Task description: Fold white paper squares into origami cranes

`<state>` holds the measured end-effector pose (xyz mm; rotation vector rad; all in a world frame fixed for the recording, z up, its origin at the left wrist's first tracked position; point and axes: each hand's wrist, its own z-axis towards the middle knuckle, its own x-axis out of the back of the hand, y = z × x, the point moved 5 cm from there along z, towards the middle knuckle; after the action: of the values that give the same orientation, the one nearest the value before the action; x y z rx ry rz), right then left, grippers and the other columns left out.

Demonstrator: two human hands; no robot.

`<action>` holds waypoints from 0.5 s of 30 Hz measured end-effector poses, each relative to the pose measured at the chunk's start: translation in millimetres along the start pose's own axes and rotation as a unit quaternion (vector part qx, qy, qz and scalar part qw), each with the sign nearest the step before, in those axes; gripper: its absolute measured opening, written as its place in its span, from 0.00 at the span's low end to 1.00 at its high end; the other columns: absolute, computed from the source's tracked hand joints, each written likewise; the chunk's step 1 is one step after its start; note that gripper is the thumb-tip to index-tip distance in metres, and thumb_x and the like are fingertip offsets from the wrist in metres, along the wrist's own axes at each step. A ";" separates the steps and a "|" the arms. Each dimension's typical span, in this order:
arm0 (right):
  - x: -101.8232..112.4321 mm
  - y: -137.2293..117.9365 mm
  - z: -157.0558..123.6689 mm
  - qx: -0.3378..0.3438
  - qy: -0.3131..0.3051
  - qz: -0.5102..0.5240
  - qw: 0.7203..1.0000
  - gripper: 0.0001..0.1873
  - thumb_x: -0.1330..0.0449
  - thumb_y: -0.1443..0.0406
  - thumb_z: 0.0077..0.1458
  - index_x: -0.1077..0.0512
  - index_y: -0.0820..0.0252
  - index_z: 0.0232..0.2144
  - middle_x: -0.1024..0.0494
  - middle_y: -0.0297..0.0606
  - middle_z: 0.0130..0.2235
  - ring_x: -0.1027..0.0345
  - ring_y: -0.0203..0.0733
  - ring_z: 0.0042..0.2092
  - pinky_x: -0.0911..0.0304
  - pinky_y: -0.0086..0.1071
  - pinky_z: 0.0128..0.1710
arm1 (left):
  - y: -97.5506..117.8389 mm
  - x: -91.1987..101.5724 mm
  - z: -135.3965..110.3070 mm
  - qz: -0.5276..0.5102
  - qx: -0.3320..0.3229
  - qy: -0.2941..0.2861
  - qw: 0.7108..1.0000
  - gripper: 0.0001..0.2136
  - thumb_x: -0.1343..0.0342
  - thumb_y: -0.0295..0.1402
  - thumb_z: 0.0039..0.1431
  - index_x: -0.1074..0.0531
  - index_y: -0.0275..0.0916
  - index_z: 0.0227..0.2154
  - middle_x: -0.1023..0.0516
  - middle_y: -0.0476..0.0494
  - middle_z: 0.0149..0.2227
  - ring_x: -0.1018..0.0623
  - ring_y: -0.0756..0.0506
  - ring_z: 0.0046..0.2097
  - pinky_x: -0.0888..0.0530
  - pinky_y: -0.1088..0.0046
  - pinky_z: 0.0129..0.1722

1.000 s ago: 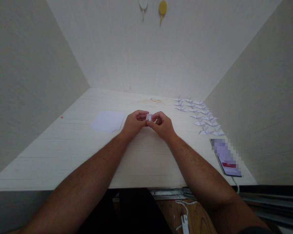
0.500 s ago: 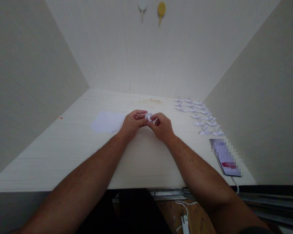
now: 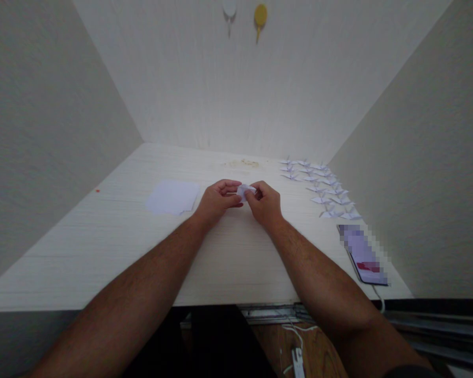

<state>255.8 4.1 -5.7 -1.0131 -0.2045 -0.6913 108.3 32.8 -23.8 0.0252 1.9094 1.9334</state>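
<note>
One pale worktop (image 3: 102, 247) spans the scene. Rows of paper cranes (image 3: 322, 199) sit at two o'clock of centre, blank sheets (image 3: 172, 197) at nine o'clock, a phone (image 3: 364, 254) at four o'clock. At centre, left hand (image 3: 216, 202) and right hand (image 3: 266, 206) meet, fingertips pinched on a small folded paper (image 3: 244, 191).

Matt white paper piece (image 3: 244, 191) over a pale, matt wood-grain table (image 3: 228, 252).

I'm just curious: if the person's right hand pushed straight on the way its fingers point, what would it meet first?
The right hand would meet the small folded white paper it pinches, then probably the left hand.
</note>
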 end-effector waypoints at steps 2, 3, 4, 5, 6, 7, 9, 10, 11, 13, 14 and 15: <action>0.2 1.5 0.6 -0.006 -0.003 -0.007 1.000 0.06 0.42 0.62 0.54 0.28 0.58 0.28 0.31 0.29 0.23 0.40 0.34 0.25 0.44 0.29 0.29 | 0.2 -0.2 -0.2 0.007 0.000 -0.001 1.000 0.19 0.32 0.27 0.40 0.27 0.34 0.39 0.21 0.42 0.39 0.21 0.47 0.36 0.21 0.64 0.38; 0.2 2.5 0.9 -0.013 -0.005 -0.007 1.000 0.07 0.42 0.61 0.54 0.28 0.58 0.28 0.31 0.29 0.23 0.40 0.34 0.25 0.45 0.29 0.28 | 0.5 -0.1 -0.3 0.008 -0.002 0.001 1.000 0.19 0.32 0.27 0.40 0.27 0.34 0.39 0.21 0.42 0.39 0.21 0.47 0.36 0.21 0.64 0.37; 0.0 3.5 1.2 -0.021 -0.008 -0.005 1.000 0.08 0.42 0.60 0.54 0.28 0.58 0.28 0.31 0.29 0.23 0.41 0.34 0.25 0.45 0.29 0.28 | 0.8 0.0 -0.4 0.008 -0.005 0.002 1.000 0.19 0.32 0.27 0.40 0.26 0.34 0.39 0.21 0.42 0.39 0.21 0.47 0.36 0.21 0.65 0.37; -0.2 4.4 1.4 -0.029 -0.011 0.001 1.000 0.08 0.42 0.60 0.54 0.28 0.58 0.28 0.31 0.29 0.23 0.41 0.34 0.25 0.46 0.29 0.28 | 1.2 0.0 -0.5 0.008 -0.008 0.003 1.000 0.19 0.32 0.27 0.40 0.26 0.34 0.38 0.21 0.42 0.39 0.21 0.47 0.36 0.21 0.65 0.38; -0.5 5.1 1.5 -0.037 -0.014 0.010 0.999 0.09 0.41 0.59 0.54 0.28 0.58 0.28 0.32 0.28 0.22 0.42 0.34 0.25 0.46 0.29 0.27 | 1.5 0.0 -0.5 0.007 -0.011 0.004 1.000 0.19 0.32 0.27 0.40 0.26 0.34 0.38 0.20 0.42 0.38 0.21 0.47 0.36 0.21 0.64 0.38; -0.8 5.8 1.5 -0.045 -0.015 0.020 0.999 0.09 0.41 0.59 0.53 0.28 0.58 0.27 0.33 0.28 0.22 0.42 0.34 0.24 0.47 0.29 0.26 | 1.8 0.1 -0.5 0.006 -0.014 0.004 1.000 0.18 0.33 0.26 0.40 0.26 0.34 0.38 0.20 0.42 0.38 0.21 0.47 0.36 0.21 0.63 0.39; -1.1 6.8 1.3 -0.059 -0.016 0.037 0.997 0.09 0.41 0.59 0.53 0.28 0.58 0.27 0.34 0.28 0.21 0.43 0.34 0.24 0.48 0.29 0.26 | 1.9 -0.1 -0.4 0.002 -0.017 0.002 1.000 0.18 0.33 0.26 0.40 0.26 0.34 0.38 0.20 0.43 0.37 0.21 0.47 0.37 0.21 0.62 0.41; -1.1 7.2 1.1 -0.066 -0.015 0.041 0.997 0.09 0.40 0.59 0.52 0.28 0.58 0.26 0.34 0.27 0.21 0.43 0.34 0.24 0.48 0.28 0.25 | 1.5 -0.3 -0.2 -0.001 -0.017 -0.002 1.000 0.18 0.33 0.26 0.40 0.26 0.34 0.38 0.21 0.43 0.37 0.21 0.47 0.37 0.21 0.60 0.42; -1.1 7.5 0.9 -0.071 -0.014 0.044 0.996 0.10 0.40 0.58 0.52 0.29 0.58 0.26 0.34 0.27 0.21 0.43 0.33 0.24 0.48 0.28 0.25 | 1.0 -0.4 0.0 -0.003 -0.016 -0.005 1.000 0.18 0.34 0.25 0.40 0.27 0.34 0.38 0.21 0.43 0.36 0.21 0.47 0.37 0.21 0.59 0.42; -0.9 8.2 0.8 -0.080 -0.012 0.048 0.996 0.10 0.40 0.58 0.52 0.29 0.58 0.25 0.34 0.27 0.21 0.44 0.33 0.24 0.48 0.28 0.25 | -0.1 -0.2 0.7 -0.007 -0.015 -0.010 1.000 0.19 0.34 0.25 0.40 0.26 0.34 0.38 0.21 0.44 0.36 0.21 0.47 0.36 0.21 0.58 0.42; -0.9 8.5 0.9 -0.085 -0.012 0.051 0.995 0.11 0.41 0.57 0.51 0.29 0.58 0.25 0.35 0.27 0.21 0.44 0.33 0.24 0.48 0.28 0.25 | -0.6 0.1 1.1 -0.007 -0.015 -0.011 1.000 0.19 0.34 0.25 0.39 0.26 0.35 0.39 0.21 0.44 0.37 0.21 0.47 0.36 0.21 0.58 0.42; -0.8 8.8 1.0 -0.089 -0.011 0.054 0.994 0.10 0.41 0.58 0.51 0.29 0.58 0.25 0.35 0.27 0.21 0.44 0.33 0.24 0.47 0.28 0.25 | -0.9 0.4 1.3 -0.007 -0.014 -0.011 1.000 0.19 0.33 0.25 0.39 0.26 0.35 0.39 0.21 0.44 0.37 0.21 0.47 0.37 0.20 0.58 0.42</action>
<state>260.8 8.4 -11.8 -1.1944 -0.1065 -0.6071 108.6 34.1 -24.7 0.0230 1.8628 1.9433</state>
